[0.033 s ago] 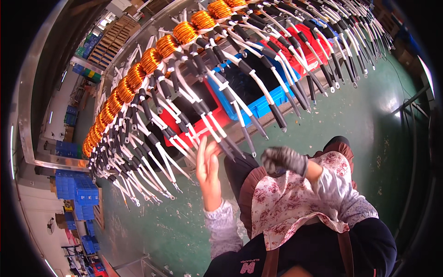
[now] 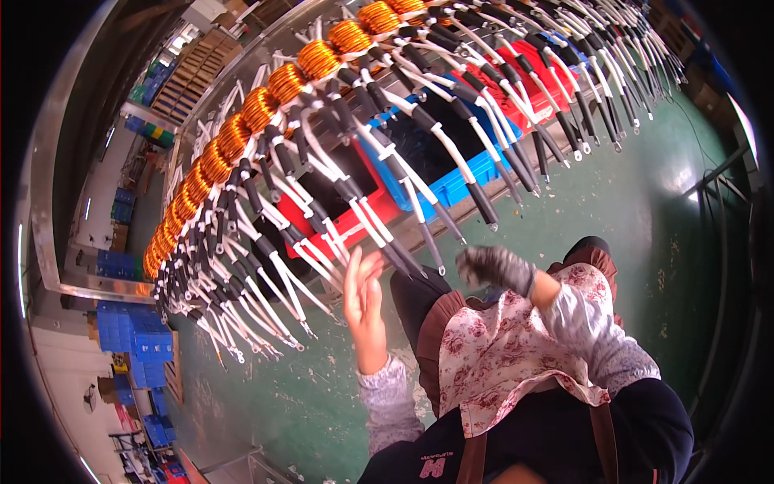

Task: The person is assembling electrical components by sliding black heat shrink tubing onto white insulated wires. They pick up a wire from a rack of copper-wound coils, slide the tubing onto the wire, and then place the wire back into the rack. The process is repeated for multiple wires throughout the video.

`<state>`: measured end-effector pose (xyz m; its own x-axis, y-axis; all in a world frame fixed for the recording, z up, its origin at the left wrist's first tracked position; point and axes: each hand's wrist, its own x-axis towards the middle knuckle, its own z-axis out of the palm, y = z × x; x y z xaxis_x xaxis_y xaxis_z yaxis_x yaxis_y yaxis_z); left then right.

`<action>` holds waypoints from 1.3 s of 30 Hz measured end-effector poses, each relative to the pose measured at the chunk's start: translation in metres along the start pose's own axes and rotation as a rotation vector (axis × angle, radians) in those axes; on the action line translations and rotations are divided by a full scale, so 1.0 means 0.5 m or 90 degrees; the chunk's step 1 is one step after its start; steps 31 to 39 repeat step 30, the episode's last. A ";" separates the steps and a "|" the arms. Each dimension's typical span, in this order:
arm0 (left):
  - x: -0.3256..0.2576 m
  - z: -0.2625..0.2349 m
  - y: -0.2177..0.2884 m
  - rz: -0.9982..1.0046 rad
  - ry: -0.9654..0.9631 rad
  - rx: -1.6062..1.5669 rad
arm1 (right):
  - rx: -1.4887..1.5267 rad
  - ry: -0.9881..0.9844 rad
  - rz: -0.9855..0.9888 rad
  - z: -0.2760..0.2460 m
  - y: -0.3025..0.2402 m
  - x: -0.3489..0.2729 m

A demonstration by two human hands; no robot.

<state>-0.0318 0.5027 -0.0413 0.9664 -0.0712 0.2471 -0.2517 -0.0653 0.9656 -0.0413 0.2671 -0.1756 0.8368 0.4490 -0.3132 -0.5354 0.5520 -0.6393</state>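
A long row of copper-wound ring coils (image 2: 260, 109) lies along the bench. Their white leads (image 2: 364, 211) have black sleeves and hang over the near edge, several ending in metal ring lugs (image 2: 441, 270). My bare left hand (image 2: 367, 302) is raised beside the hanging lead ends, its fingers stretched upward and apart; whether a fingertip touches a lead I cannot tell. To its right, below the lugs, is my right hand (image 2: 498, 270) in a dark grey glove. Its fingers are curled inward, and what they hold, if anything, is hidden.
Under the leads stand a blue crate (image 2: 476, 168) and red crates (image 2: 367, 216) (image 2: 536, 113). Blue bins (image 2: 133, 331) are stacked at the far left, near wooden pallets (image 2: 197, 73). A metal frame (image 2: 48, 242) rises at the left, and metal bars (image 2: 713, 181) stand at the right above the green floor.
My left hand has dropped slightly toward me, away from the lead ends. My gloved right hand has moved slightly up, its fingers still curled. The leads look the same.
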 end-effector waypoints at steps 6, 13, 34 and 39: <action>-0.080 0.015 -0.080 -0.149 -0.085 -0.071 | 0.053 0.196 -0.302 -0.138 -0.053 0.162; -0.056 0.066 -0.159 -0.216 -0.202 -0.082 | 0.428 0.127 -0.258 -0.140 -0.067 0.162; 0.138 0.253 -0.438 -0.138 -0.414 0.634 | 0.219 0.378 -0.148 -0.084 0.137 -0.057; 0.138 0.253 -0.438 -0.138 -0.414 0.634 | 0.219 0.378 -0.148 -0.084 0.137 -0.057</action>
